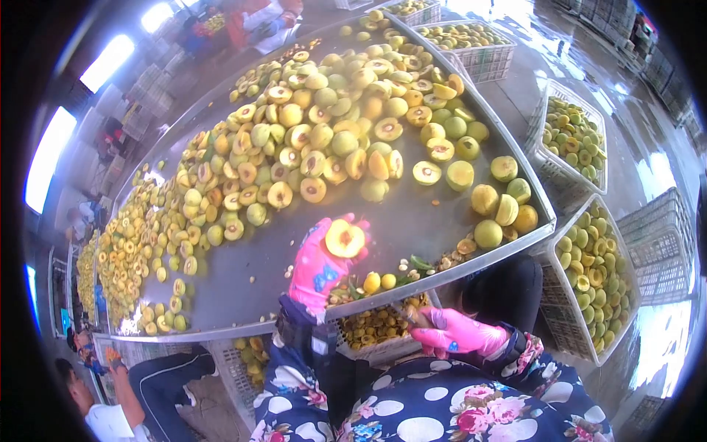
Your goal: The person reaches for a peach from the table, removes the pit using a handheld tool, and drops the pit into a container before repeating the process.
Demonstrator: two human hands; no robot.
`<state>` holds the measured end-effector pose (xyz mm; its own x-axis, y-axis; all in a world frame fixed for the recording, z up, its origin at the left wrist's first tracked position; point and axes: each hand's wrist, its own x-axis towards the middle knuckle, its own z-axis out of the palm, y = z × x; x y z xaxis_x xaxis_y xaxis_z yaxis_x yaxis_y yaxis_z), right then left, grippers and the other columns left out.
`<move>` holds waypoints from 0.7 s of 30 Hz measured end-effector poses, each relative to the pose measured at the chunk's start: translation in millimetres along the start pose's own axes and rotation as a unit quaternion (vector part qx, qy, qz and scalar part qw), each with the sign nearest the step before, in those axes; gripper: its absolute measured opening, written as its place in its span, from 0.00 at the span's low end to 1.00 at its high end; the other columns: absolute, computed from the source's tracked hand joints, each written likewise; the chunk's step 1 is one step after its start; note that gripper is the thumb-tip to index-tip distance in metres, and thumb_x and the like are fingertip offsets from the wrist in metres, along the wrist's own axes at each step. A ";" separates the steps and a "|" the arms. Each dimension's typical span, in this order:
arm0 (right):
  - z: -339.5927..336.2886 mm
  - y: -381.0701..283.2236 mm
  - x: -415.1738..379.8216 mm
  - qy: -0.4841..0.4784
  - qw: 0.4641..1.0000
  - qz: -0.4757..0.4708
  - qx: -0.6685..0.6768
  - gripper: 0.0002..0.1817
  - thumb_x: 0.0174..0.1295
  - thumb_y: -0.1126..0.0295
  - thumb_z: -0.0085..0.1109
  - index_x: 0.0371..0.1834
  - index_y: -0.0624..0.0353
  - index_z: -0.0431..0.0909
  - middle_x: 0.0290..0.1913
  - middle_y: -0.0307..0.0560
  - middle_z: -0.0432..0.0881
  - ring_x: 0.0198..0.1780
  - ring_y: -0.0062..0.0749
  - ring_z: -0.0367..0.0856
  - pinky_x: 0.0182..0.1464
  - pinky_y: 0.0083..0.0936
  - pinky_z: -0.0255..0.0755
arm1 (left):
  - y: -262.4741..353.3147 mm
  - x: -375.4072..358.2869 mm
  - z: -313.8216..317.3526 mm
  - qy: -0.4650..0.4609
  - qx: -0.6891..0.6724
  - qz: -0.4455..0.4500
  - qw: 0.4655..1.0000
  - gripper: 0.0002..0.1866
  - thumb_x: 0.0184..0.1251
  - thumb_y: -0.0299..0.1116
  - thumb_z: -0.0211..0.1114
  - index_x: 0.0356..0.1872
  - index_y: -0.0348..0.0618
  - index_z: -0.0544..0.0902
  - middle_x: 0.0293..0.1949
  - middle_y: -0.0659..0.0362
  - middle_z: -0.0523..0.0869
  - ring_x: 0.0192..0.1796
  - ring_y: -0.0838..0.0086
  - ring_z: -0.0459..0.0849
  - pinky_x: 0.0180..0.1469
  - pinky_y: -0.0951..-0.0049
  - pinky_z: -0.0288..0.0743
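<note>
My left hand (317, 267), in a pink glove, holds a yellow peach half (345, 239) above the near edge of the metal table (412, 221). Its cut face is up, showing a reddish-brown centre. My right hand (460, 333), also gloved in pink, is closed at the table's near edge, over a crate of brownish scraps (379, 328). A narrow brownish piece (417, 317) shows at its fingertips; I cannot make out what it is. Beyond my left hand lies a large heap of whole and halved peaches (294, 140).
Scraps and two small yellow fruits (379, 281) lie along the table's raised near rim. Crates of peaches (593, 280) stand on the floor to the right, with another crate (574, 140) farther back. At lower left sits another person (110, 398); more people are across the table.
</note>
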<state>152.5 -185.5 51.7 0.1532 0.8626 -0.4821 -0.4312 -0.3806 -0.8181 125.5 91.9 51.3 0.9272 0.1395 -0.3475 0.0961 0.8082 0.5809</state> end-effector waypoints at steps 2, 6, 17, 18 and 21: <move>5.0 -19.1 2.0 -0.002 1.000 0.004 -0.027 0.16 0.67 0.60 0.51 0.50 0.60 0.68 0.26 0.36 0.74 0.23 0.15 0.73 0.26 0.12 0.69 | -11.1 -29.0 16.6 0.000 -0.076 -0.012 0.997 0.22 0.72 0.44 0.46 0.56 0.35 0.69 0.53 0.40 0.75 0.51 0.54 0.78 0.51 0.56 0.75; 18.8 -30.8 8.2 0.032 0.986 -0.079 -0.140 0.17 0.65 0.62 0.53 0.48 0.64 0.68 0.25 0.42 0.75 0.25 0.24 0.76 0.29 0.22 0.70 | -40.6 -61.6 20.3 0.007 -0.077 0.023 0.997 0.23 0.74 0.44 0.43 0.55 0.31 0.68 0.54 0.38 0.74 0.54 0.52 0.76 0.54 0.57 0.74; 42.7 -39.3 -4.0 0.095 0.943 -0.135 -0.290 0.15 0.63 0.67 0.53 0.48 0.66 0.67 0.31 0.60 0.78 0.37 0.55 0.79 0.37 0.36 0.70 | -76.6 -90.7 32.2 0.042 0.239 0.141 0.960 0.18 0.62 0.19 0.57 0.54 0.34 0.71 0.53 0.51 0.78 0.52 0.68 0.80 0.53 0.73 0.75; 43.4 -38.8 -4.0 0.099 0.936 -0.134 -0.310 0.14 0.63 0.68 0.52 0.47 0.66 0.67 0.31 0.60 0.78 0.36 0.55 0.79 0.36 0.36 0.70 | -80.3 -88.8 29.1 0.050 0.257 0.154 0.953 0.18 0.61 0.17 0.57 0.53 0.35 0.72 0.51 0.52 0.79 0.52 0.69 0.80 0.53 0.75 0.75; 42.3 -24.7 1.7 0.105 0.925 -0.180 -0.318 0.13 0.64 0.66 0.52 0.45 0.65 0.67 0.26 0.57 0.76 0.29 0.50 0.78 0.32 0.36 0.70 | -84.8 -89.6 31.4 0.073 0.269 0.172 0.945 0.15 0.63 0.20 0.56 0.51 0.34 0.74 0.47 0.53 0.81 0.49 0.70 0.82 0.51 0.75 0.76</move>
<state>125.8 -160.5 84.4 0.3834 0.9133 -0.1376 0.2822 -0.2577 -0.9241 45.6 -7.1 56.3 0.8815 0.4494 -0.1452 0.0051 0.2983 0.9544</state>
